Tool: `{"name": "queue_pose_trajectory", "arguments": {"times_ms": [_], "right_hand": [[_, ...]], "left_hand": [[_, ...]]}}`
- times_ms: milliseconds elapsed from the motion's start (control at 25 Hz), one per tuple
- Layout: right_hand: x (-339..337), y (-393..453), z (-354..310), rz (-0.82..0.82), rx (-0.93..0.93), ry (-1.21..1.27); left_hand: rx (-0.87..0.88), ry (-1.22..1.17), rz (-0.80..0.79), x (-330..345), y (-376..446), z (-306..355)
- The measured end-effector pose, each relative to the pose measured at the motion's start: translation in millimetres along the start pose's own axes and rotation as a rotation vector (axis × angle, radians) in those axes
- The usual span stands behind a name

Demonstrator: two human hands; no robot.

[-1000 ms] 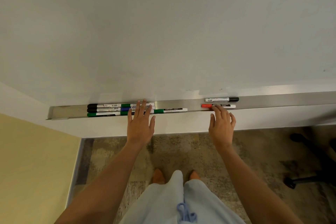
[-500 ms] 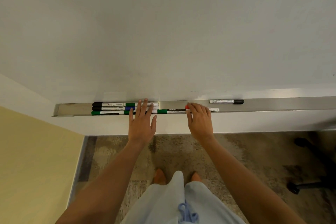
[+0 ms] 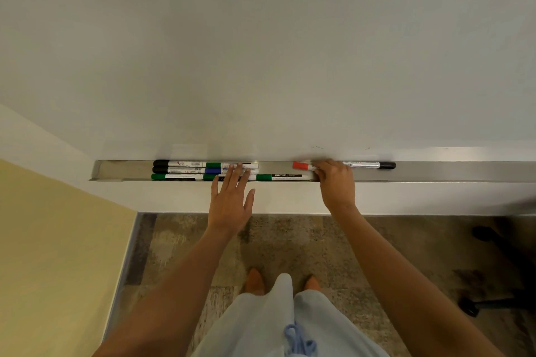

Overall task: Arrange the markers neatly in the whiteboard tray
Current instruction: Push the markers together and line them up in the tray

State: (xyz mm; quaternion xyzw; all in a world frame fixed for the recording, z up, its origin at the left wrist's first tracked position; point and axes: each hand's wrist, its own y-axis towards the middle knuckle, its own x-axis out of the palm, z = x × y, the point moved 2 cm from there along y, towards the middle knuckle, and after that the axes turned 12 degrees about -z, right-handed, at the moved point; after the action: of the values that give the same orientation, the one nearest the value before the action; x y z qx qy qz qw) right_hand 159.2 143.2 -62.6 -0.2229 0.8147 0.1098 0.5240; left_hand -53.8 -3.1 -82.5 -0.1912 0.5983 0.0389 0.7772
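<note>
Presently, as seen from beside the whiteboard:

Tray [image 3: 464, 172]: a long metal channel along the board's lower edge, its left end closed off near the corner of the wall.

Grouped markers [image 3: 185, 171]: three rows laid lengthwise toward the tray's left end, caps pointing left. Black-capped ones sit in the back and middle rows, a green-capped one at the front lip, with green and blue caps following in line behind them. One more green-capped marker [image 3: 282, 177] extends the front row rightward.

Left hand [image 3: 230, 206]: spread flat, holding nothing, fingertips lying over the right part of the grouped markers, apparently steadying them.

Right hand [image 3: 336, 182]: curled over the tray, fingers closed on the barrel of the red marker [image 3: 300, 166]. Only the red cap shows, pointing left; the rest is hidden under the hand.

Black marker [image 3: 368, 165]: lies alone by the tray's back wall, just right of the right hand, cap to the right, opposite to the others.

Governing relation: the red marker's long axis runs along the tray, and the open gap in the back row lies to its left, between its cap and the left hand. By my judgement a leftward slide along the channel closes it, and the right hand is the nearer one for both loose markers.
</note>
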Motion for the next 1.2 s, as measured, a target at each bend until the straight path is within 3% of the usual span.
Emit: {"name": "queue_pose_trajectory", "arguments": {"times_ms": [160,560,680,800,880,1000,1200], "right_hand": [[12.8,7.8,-29.4,-0.082,-0.126,-0.081],[28.9,12.3,-66.9,-0.163,-0.163,-0.092],[21.9,7.0,-59.5,-0.06,-0.138,-0.012],[4.7,-6.9,-24.5,0.16,-0.012,0.099],[-5.9,-18.0,8.7,0.225,0.079,0.05],[-15.4,-25.4,49.8,0.137,0.185,-0.132],[-31.9,-9.3,68.5,-0.057,0.152,-0.217]], "left_hand": [[-0.054,-0.026,-0.005,-0.4,0.9,-3.8],[-0.074,-0.015,-0.027,1.3,0.7,-5.9],[-0.077,-0.025,-0.021,0.1,-0.2,-4.5],[-0.07,-0.019,-0.008,-0.8,-2.1,-3.5],[-0.061,-0.019,0.008,-1.1,-2.5,-2.8],[-0.049,-0.032,0.009,-0.3,-1.9,1.3],[-0.022,-0.058,-0.001,1.6,0.9,14.9]]}}
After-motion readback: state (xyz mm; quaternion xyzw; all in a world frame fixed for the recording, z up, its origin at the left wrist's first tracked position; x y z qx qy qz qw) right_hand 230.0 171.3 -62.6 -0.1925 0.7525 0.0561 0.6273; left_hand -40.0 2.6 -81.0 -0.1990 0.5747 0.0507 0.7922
